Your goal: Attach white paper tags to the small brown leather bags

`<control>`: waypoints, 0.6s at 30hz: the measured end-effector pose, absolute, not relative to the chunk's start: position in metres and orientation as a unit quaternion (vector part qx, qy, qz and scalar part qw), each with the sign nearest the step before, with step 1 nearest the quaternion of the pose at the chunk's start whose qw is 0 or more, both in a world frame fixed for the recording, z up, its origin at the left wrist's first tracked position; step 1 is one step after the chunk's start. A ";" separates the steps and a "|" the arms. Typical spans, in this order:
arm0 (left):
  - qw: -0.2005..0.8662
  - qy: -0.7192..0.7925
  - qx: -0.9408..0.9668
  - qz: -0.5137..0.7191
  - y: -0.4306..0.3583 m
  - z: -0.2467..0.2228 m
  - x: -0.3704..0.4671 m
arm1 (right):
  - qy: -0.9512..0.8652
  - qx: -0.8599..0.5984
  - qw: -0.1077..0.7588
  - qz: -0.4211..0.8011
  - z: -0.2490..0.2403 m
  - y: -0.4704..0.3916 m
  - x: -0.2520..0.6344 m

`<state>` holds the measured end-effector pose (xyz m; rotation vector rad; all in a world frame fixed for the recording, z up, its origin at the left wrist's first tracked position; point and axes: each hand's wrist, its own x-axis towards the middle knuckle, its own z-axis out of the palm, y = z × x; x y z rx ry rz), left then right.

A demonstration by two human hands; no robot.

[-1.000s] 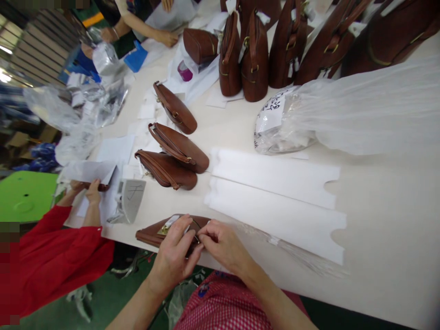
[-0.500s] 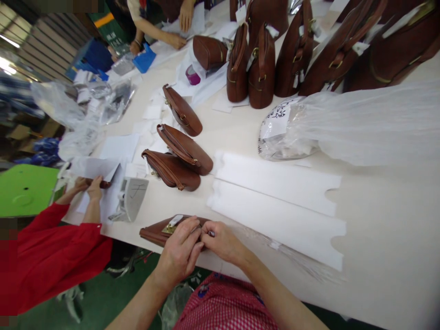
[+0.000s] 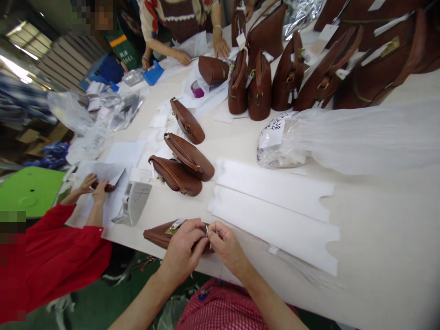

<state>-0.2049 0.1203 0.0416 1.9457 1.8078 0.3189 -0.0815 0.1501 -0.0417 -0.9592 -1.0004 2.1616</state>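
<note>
A brown leather bag lies at the table's near edge, with brass-coloured hardware and a pale wrapped piece on top. Over its right part, my left hand is closed, fingertips pinched at a small white piece. My right hand is pinched on the same small piece from the right, fingertips almost touching those of my left. What exactly the piece is cannot be made out. Beyond them stand three small brown bags, leaning, with straps on top.
Two long white sheets lie right of centre, thin clear strips below them. Several brown bags stand at the back beside a plastic-wrapped bundle. A red-sleeved person works at left near a grey holder; others are across the table.
The view has shifted a little. My fingertips have come up slightly from the bag, and the white piece between them shows more. Across the table, a person's hand now rests by the lying bag.
</note>
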 end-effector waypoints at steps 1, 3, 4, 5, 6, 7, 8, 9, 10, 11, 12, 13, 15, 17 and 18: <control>0.240 0.656 0.706 0.117 0.122 0.041 -0.203 | -0.370 -0.357 0.284 0.809 -0.040 0.151 -0.080; 0.251 0.655 0.703 0.118 0.125 0.040 -0.200 | -0.361 -0.351 0.280 0.817 -0.036 0.155 -0.075; 0.257 0.659 0.697 0.118 0.125 0.040 -0.199 | -0.355 -0.347 0.278 0.823 -0.034 0.157 -0.072; 0.262 0.664 0.690 0.119 0.126 0.040 -0.199 | -0.350 -0.342 0.275 0.828 -0.031 0.158 -0.069; 0.268 0.669 0.683 0.123 0.126 0.040 -0.198 | -0.334 -0.334 0.274 0.838 -0.029 0.159 -0.065; 0.275 0.674 0.674 0.128 0.126 0.041 -0.198 | -0.303 -0.321 0.275 0.854 -0.027 0.160 -0.061; 0.282 0.681 0.663 0.133 0.126 0.042 -0.199 | -0.258 -0.305 0.275 0.874 -0.025 0.160 -0.057; 0.288 0.687 0.653 0.138 0.126 0.042 -0.199 | -0.206 -0.293 0.275 0.892 -0.024 0.159 -0.052; 0.294 0.692 0.643 0.142 0.126 0.043 -0.199 | -0.157 -0.287 0.273 0.905 -0.024 0.158 -0.048; 0.300 0.696 0.636 0.143 0.126 0.044 -0.199 | -0.122 -0.289 0.271 0.910 -0.024 0.156 -0.045; 0.307 0.698 0.631 0.143 0.126 0.044 -0.199 | -0.109 -0.300 0.269 0.909 -0.025 0.155 -0.042; 0.313 0.699 0.627 0.142 0.127 0.044 -0.198 | -0.119 -0.319 0.268 0.901 -0.026 0.153 -0.039; 0.320 0.702 0.620 0.144 0.127 0.043 -0.196 | -0.151 -0.350 0.268 0.885 -0.028 0.149 -0.037; 0.327 0.703 0.614 0.149 0.128 0.042 -0.194 | -0.181 -0.369 0.269 0.871 -0.031 0.147 -0.035; 0.331 0.702 0.612 0.151 0.128 0.043 -0.193 | -0.203 -0.380 0.269 0.862 -0.032 0.146 -0.034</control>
